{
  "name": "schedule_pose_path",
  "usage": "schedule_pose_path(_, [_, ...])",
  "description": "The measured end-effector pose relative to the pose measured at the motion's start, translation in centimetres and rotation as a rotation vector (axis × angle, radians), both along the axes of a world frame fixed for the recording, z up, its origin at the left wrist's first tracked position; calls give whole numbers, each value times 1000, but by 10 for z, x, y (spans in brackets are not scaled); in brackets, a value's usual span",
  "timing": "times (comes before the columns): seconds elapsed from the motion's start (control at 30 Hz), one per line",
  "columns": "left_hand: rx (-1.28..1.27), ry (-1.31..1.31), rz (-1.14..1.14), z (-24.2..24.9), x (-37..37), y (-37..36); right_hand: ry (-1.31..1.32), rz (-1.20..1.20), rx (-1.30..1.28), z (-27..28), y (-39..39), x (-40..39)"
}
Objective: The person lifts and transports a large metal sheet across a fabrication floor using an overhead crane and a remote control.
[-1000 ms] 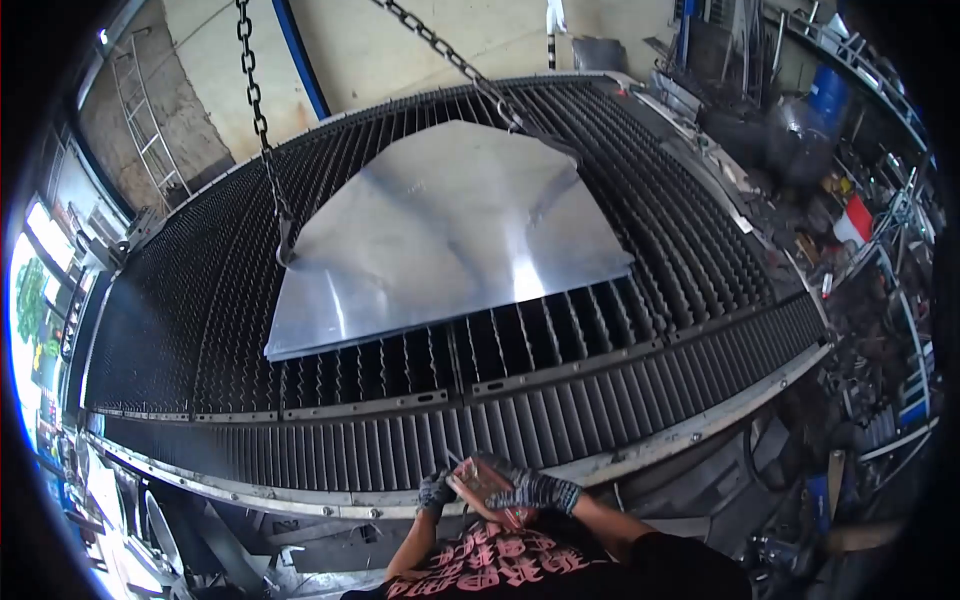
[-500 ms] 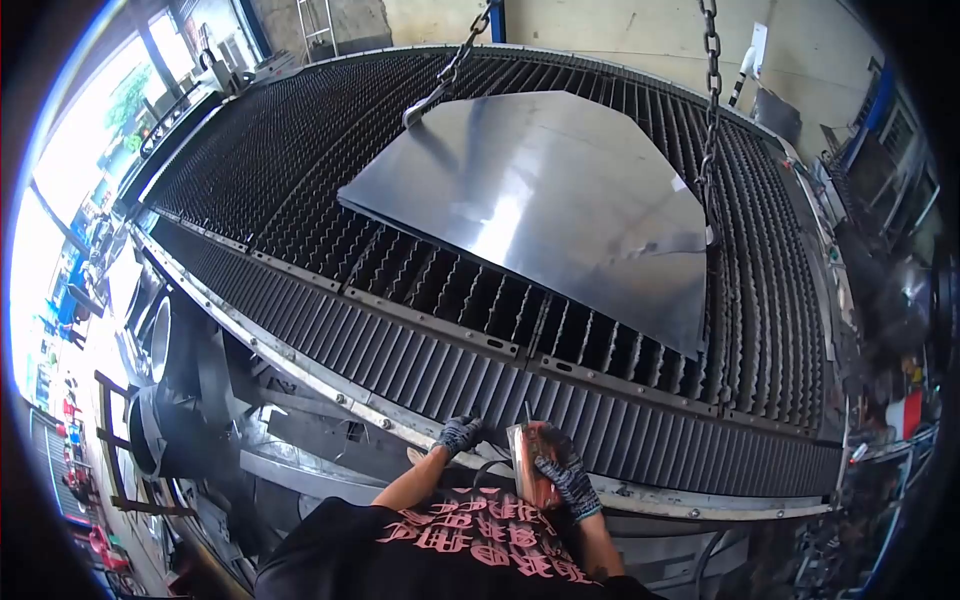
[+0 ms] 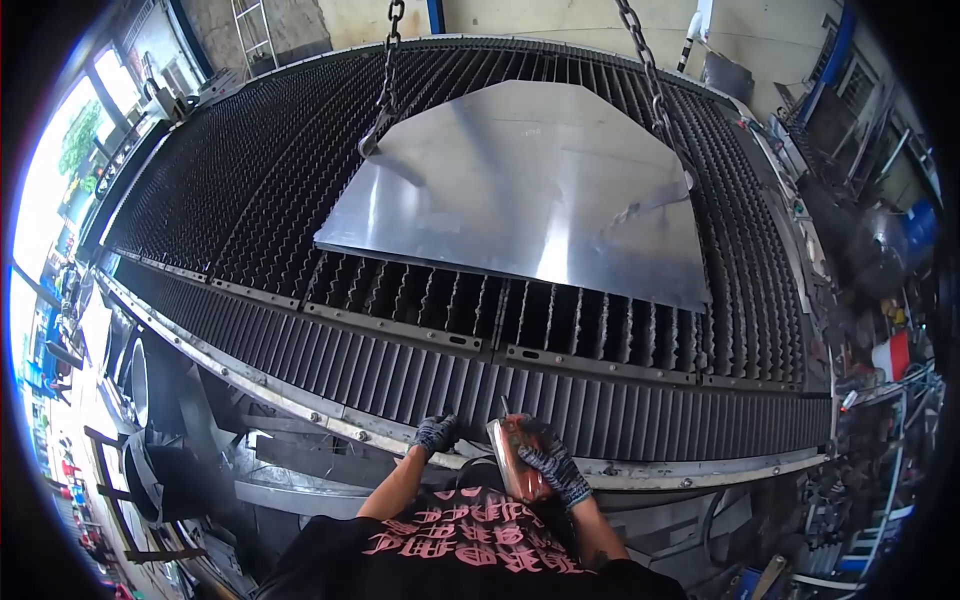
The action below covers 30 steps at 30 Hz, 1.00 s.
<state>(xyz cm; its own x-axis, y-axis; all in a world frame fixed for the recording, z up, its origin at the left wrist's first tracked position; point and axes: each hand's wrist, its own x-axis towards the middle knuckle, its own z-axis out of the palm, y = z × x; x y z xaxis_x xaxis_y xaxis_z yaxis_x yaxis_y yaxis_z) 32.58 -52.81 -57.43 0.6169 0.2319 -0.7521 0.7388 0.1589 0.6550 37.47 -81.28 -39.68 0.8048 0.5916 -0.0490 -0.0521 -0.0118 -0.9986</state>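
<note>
A large shiny metal plate point(image 3: 520, 190) with angled corners hangs over the slatted bed point(image 3: 250, 190), with hooked chains point(image 3: 390, 70) at its left and right edges. My right hand point(image 3: 555, 468), in a patterned glove, is wrapped round a red handheld controller point(image 3: 518, 460) with a short stub on top. My left hand point(image 3: 436, 434), gloved too, lies at the bed's front rail with its fingers curled; whether it grips the rail or anything else is hidden. The plate is well ahead of both hands, apart from them.
A ribbed cover point(image 3: 370, 375) runs along the near side of the bed, bordered by a metal rail point(image 3: 720, 480). A ladder point(image 3: 254, 35) leans on the back wall. Metal scraps and a dark bin point(image 3: 170, 475) are at the left. Cluttered shelves and a blue drum point(image 3: 920, 225) stand right.
The plate has turned slightly relative to the bed, and its chains hang at different angles. The whole view has shifted. My right hand still holds the controller.
</note>
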Motion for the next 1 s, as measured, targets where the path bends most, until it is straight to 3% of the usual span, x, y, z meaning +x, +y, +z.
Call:
schedule_pose_path(0.03, [16,52,-24,2,3,1,-27,0,-7,-2,-2,0])
schedule_pose_path(0.13, [157,-143,-143,9,13,7,-59,-7,-48,3,-5,4])
schedule_pose_path(0.17, [490,-324,-252,15,20,8,-155,-45,-111,2,-7,7])
schedule_pose_path(0.23, [278,-235,-241,66,39,1,-208,-124,-158,16,-7,11])
schedule_pose_path(0.27, [-74,-353,-98,43,45,-1,-190,-164,-143,32,-7,17])
schedule_pose_path(0.33, [-398,-243,-9,140,57,-37,-230,-199,-132,36,-6,28])
schedule_pose_path(0.4, [-550,-372,-162,185,58,-57,-217,-201,-133,43,-5,36])
schedule_pose_path(0.43, [-392,-526,-228,199,61,-71,-219,-203,-123,45,-3,37])
schedule_pose_path(0.53, [-428,-498,-163,235,63,-92,-285,-165,-144,49,2,41])
schedule_pose_path(0.73, [-376,-604,-19,213,64,-104,-328,-133,-167,50,7,43])
schedule_pose_path(0.8, [-354,-625,20,205,61,-105,-187,-127,-167,44,6,40])
schedule_pose_path(0.93, [-416,-478,-67,227,63,-96,-312,-187,-142,34,7,45])
schedule_pose_path(1.0, [-393,-391,-140,225,72,-87,-146,-289,-4,19,4,45])
